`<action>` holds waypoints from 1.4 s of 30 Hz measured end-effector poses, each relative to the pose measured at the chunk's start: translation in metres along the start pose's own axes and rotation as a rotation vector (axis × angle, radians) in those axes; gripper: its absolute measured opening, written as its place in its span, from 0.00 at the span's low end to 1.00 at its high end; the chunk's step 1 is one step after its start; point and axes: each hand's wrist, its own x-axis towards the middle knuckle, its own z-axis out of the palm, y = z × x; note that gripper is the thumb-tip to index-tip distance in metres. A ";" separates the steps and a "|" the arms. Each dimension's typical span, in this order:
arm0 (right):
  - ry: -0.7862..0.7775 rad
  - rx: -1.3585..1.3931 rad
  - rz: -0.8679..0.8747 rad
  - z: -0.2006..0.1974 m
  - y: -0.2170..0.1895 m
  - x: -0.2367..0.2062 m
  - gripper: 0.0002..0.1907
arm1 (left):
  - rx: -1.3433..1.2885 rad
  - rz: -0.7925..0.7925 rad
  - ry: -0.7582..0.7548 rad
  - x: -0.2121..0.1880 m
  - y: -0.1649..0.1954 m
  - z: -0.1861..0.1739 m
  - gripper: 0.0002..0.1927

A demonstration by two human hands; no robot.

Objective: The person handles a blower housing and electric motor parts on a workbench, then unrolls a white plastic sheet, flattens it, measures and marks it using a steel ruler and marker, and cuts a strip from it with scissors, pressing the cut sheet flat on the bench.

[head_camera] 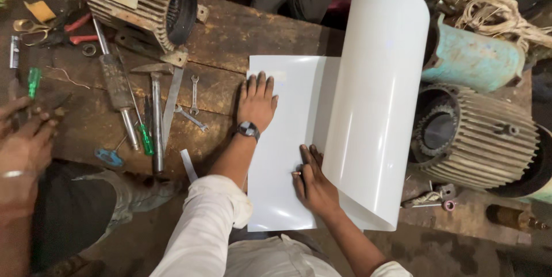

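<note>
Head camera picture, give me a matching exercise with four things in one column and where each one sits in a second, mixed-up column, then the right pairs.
Things:
1. Left hand with a black wristwatch
2. Right hand
3. Grey ribbed metal motor housing
4. Green-handled screwdriver

Places:
A. On the wooden workbench, at the top left
B. Lying among the hand tools left of the white sheet
C. Flat on the white sheet, fingers spread near its top edge
D. On the white sheet beside the curled-up part of the roll

Pairs: 1-C, 2-D, 3-A, 4-B
</note>
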 end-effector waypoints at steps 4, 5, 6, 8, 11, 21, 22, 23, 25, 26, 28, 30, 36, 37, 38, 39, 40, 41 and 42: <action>-0.046 -0.013 0.060 0.002 -0.003 0.005 0.12 | -0.008 -0.009 0.017 0.020 -0.009 0.019 0.31; -0.018 -0.040 0.045 0.003 -0.004 0.008 0.13 | -0.003 -0.015 0.023 0.021 -0.011 0.024 0.31; 0.005 -0.064 0.029 0.003 -0.006 0.009 0.13 | -0.013 -0.022 0.031 0.022 -0.013 0.029 0.31; 0.029 -0.083 0.001 0.004 -0.008 0.014 0.12 | -0.028 -0.039 0.039 0.021 -0.016 0.037 0.31; 0.022 -0.070 0.005 0.005 -0.013 0.017 0.10 | -0.089 -0.037 0.040 0.019 -0.022 0.047 0.31; -0.054 -0.097 0.062 0.008 -0.009 0.025 0.10 | -0.132 -0.062 -0.033 0.032 -0.026 0.062 0.30; -0.049 -0.105 0.060 0.009 -0.009 0.025 0.10 | -0.132 -0.066 -0.036 0.031 -0.026 0.063 0.30; -0.051 -0.112 0.062 0.010 -0.008 0.025 0.10 | -0.133 -0.072 -0.040 0.031 -0.026 0.064 0.29; -0.057 -0.122 0.064 0.012 -0.007 0.025 0.10 | -0.138 -0.074 -0.029 0.030 -0.026 0.066 0.29; -0.056 -0.114 0.064 0.012 -0.006 0.026 0.10 | -0.137 -0.075 -0.023 0.030 -0.026 0.067 0.29; -0.055 -0.099 0.069 0.013 -0.006 0.026 0.11 | -0.134 -0.081 -0.033 0.029 -0.026 0.071 0.29; -0.048 -0.082 0.073 0.013 -0.006 0.026 0.11 | -0.134 -0.082 -0.037 0.029 -0.026 0.074 0.29; -0.063 -0.049 0.080 0.014 -0.005 0.026 0.10 | -0.161 -0.095 -0.044 0.027 -0.026 0.080 0.29; -0.065 -0.044 0.083 0.013 -0.006 0.027 0.10 | -0.160 -0.097 -0.049 0.027 -0.026 0.081 0.29; -0.051 -0.043 0.077 0.012 -0.007 0.029 0.10 | -0.159 -0.099 -0.054 0.027 -0.026 0.082 0.29; -0.037 -0.042 0.071 0.011 -0.009 0.030 0.11 | -0.159 -0.096 -0.050 0.027 -0.026 0.082 0.29; -0.022 -0.041 0.063 0.010 -0.012 0.032 0.11 | -0.159 -0.095 -0.046 0.027 -0.026 0.083 0.29; -0.008 0.037 0.102 0.010 -0.015 0.035 0.12 | -0.157 -0.096 -0.042 0.028 -0.027 0.083 0.29; 0.004 0.116 0.142 0.010 -0.021 0.038 0.13 | -0.158 -0.092 -0.043 0.028 -0.027 0.084 0.30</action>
